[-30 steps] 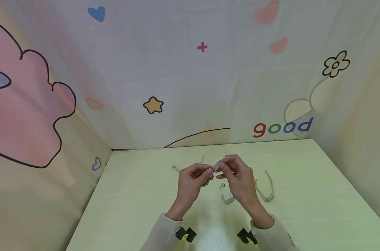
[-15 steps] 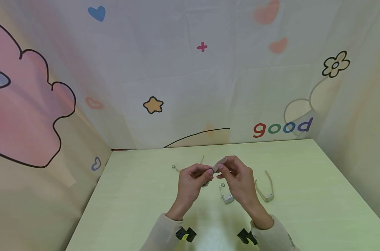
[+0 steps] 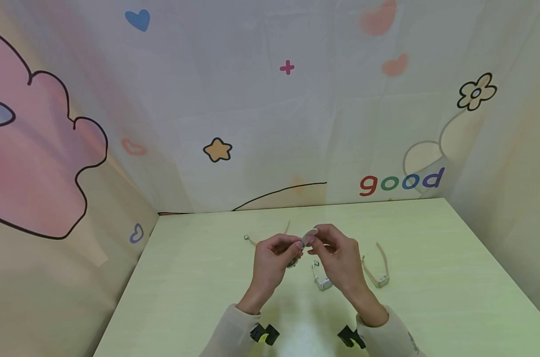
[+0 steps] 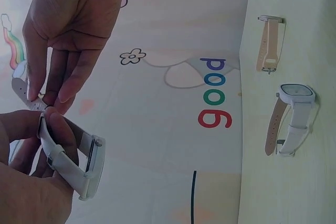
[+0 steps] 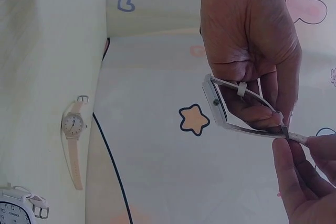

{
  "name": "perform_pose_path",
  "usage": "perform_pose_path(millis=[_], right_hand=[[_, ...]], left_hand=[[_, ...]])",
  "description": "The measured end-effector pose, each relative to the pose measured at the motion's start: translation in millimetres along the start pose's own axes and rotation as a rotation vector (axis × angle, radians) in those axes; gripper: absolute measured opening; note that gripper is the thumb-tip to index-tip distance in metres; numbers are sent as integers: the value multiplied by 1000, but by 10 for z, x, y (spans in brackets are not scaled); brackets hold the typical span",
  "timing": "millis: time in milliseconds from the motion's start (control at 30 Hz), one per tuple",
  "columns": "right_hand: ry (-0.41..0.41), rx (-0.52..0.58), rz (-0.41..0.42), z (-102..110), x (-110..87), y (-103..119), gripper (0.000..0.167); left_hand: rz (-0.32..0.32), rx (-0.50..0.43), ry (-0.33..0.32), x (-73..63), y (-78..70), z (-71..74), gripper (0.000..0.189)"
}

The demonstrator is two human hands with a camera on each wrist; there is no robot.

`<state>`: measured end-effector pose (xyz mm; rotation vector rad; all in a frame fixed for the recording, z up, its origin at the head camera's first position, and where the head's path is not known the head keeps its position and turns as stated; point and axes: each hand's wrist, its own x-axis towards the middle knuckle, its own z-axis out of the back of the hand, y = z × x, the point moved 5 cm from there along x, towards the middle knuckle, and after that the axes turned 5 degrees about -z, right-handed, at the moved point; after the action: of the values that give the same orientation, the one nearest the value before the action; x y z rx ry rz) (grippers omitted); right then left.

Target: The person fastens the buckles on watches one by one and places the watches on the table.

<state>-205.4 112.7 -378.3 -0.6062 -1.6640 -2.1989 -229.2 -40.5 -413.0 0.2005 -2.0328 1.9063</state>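
Both hands hold a white wristwatch (image 4: 93,174) above the table, its strap bent into a loop. My left hand (image 3: 270,260) pinches the strap near the buckle (image 5: 284,129), with the watch case hanging beside its fingers. In the right wrist view the case stands edge-on, a small crown on its side. Between thumb and fingers, my right hand (image 3: 341,255) pinches the strap's tail (image 3: 310,235), which extends past the buckle. Fingers partly hide the buckle, so how the tail lies in it cannot be told.
On the pale table (image 3: 185,297) lie a white watch (image 3: 324,284) below the hands, a watch with a beige strap (image 3: 383,281) to the right, and a pink-strapped watch (image 5: 73,125) behind my left hand. A printed curtain (image 3: 252,99) hangs along the table's back edge.
My right hand has shifted slightly down and toward the left hand. Less of the strap tail shows above its fingers. The left hand stays nearly still.
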Motion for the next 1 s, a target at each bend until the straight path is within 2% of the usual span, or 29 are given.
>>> perform_pose_path(millis=[200, 433, 567, 800, 1000], right_hand=[[24, 3, -35, 9, -3, -49, 11], [132, 113, -65, -7, -4, -107, 14], [153, 116, -49, -17, -6, -127, 14], [182, 99, -42, -38, -14, -160, 19], [159, 52, -46, -30, -10, -175, 18]], left_hand=[[38, -10, -8, 13, -1, 10, 16], [81, -129, 7, 6, 1, 8, 23], [97, -173, 21, 9, 21, 0, 26], [145, -195, 32, 4, 42, 0, 23], [115, -158, 100, 15, 19, 25, 25]])
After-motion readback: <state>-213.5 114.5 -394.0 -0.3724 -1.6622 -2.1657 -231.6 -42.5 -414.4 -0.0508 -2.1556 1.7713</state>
